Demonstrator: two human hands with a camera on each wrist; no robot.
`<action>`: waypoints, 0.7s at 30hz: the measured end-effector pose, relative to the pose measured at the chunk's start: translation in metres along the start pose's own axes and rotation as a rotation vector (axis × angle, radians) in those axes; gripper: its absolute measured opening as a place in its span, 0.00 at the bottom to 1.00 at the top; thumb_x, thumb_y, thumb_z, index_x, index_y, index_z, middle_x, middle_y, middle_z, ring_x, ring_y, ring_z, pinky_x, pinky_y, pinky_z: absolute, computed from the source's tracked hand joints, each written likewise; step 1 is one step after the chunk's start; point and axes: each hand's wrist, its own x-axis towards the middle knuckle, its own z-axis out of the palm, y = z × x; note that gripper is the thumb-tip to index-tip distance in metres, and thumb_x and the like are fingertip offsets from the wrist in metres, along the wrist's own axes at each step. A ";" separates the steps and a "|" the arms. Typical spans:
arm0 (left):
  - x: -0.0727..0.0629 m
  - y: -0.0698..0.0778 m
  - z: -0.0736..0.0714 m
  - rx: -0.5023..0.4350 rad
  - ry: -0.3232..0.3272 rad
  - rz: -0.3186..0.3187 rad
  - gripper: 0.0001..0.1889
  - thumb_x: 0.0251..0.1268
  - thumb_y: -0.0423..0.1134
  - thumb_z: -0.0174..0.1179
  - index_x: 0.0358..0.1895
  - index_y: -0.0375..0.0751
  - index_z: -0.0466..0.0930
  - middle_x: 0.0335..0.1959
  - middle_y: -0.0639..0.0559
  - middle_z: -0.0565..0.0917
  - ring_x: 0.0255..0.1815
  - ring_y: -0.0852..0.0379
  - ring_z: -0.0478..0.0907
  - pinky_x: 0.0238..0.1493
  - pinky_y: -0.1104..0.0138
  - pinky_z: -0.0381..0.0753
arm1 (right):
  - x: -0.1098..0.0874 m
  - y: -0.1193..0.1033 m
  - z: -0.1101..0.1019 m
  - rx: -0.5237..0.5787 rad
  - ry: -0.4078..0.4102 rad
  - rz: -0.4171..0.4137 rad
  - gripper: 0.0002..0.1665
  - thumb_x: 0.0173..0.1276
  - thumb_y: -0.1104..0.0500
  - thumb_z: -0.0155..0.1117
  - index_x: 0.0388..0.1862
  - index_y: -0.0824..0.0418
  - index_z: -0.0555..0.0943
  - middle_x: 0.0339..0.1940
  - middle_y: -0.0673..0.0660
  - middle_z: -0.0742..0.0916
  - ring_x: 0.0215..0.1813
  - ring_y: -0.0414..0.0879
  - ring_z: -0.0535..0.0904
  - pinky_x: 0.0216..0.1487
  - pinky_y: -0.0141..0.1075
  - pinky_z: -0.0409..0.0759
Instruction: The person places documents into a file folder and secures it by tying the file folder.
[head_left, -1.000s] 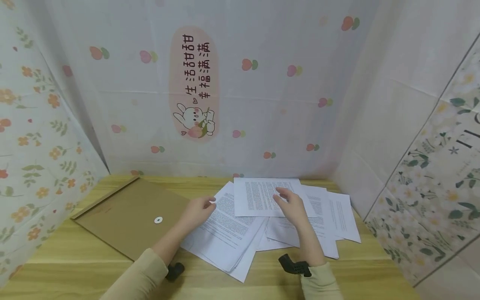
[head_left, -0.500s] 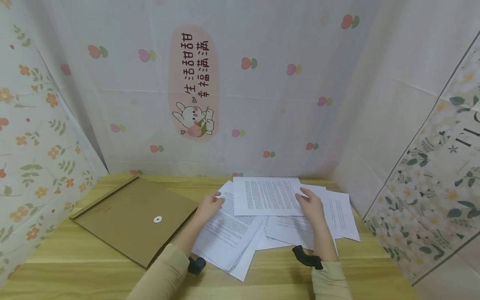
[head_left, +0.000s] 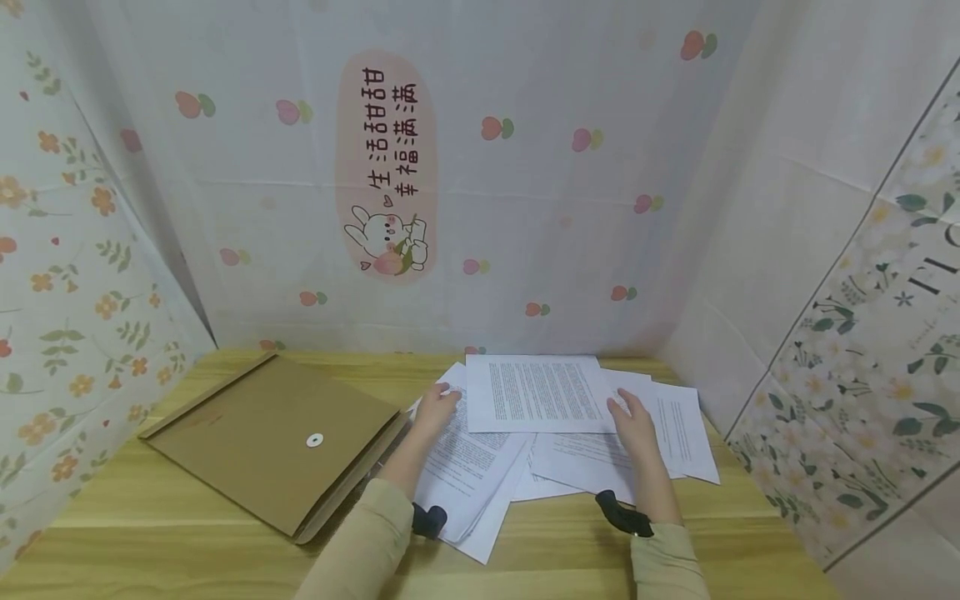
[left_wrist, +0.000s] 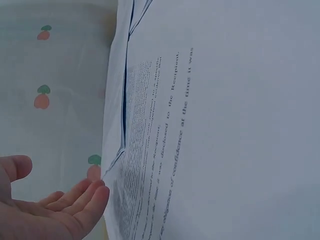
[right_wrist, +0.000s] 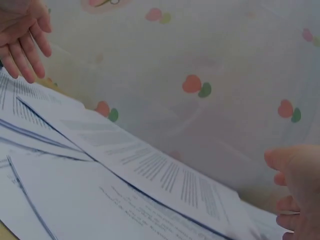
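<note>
A white printed sheet (head_left: 543, 393) lies at the back, on top of other printed papers. My left hand (head_left: 437, 410) hovers over the left stack of papers (head_left: 480, 450), just left of that sheet; in the left wrist view its fingers (left_wrist: 90, 205) are extended, fingertips right at the papers' edge. My right hand (head_left: 635, 419) is at the sheet's right edge, fingers loosely bent, above the right-hand papers (head_left: 581, 458). In the right wrist view the left hand (right_wrist: 22, 42) shows spread fingers and the right hand (right_wrist: 297, 185) sits at the right, nothing between its fingers and thumb.
A brown kraft document envelope (head_left: 255, 442) with a white round button (head_left: 314, 440) lies at the left, its right side gaping slightly. Another printed sheet (head_left: 684, 433) lies far right. The wooden table (head_left: 540, 550) is enclosed by patterned curtains (head_left: 570, 200) at the back and sides.
My left hand has moved right, off the envelope's side and over the left papers. My right hand has moved right, from over the top sheet to its right edge. The envelope's right side has come into view.
</note>
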 end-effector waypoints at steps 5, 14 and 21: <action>0.003 -0.008 0.004 -0.063 -0.023 -0.019 0.29 0.73 0.42 0.47 0.69 0.26 0.58 0.59 0.27 0.71 0.59 0.34 0.70 0.57 0.49 0.73 | 0.005 0.012 0.002 0.007 -0.024 0.025 0.37 0.77 0.46 0.43 0.75 0.67 0.53 0.75 0.70 0.55 0.74 0.66 0.46 0.71 0.56 0.45; 0.004 -0.010 0.007 -0.196 -0.061 -0.036 0.30 0.74 0.40 0.45 0.69 0.22 0.51 0.63 0.26 0.66 0.62 0.35 0.68 0.58 0.53 0.73 | 0.008 0.019 0.004 0.036 -0.049 0.008 0.36 0.78 0.50 0.42 0.74 0.71 0.51 0.74 0.73 0.54 0.73 0.68 0.44 0.71 0.57 0.44; 0.005 -0.008 0.012 -0.298 -0.085 -0.094 0.30 0.73 0.40 0.46 0.69 0.21 0.52 0.62 0.25 0.65 0.62 0.34 0.67 0.56 0.53 0.75 | 0.006 0.019 0.006 0.006 -0.086 0.029 0.39 0.78 0.47 0.40 0.75 0.71 0.48 0.73 0.74 0.53 0.73 0.69 0.45 0.70 0.58 0.46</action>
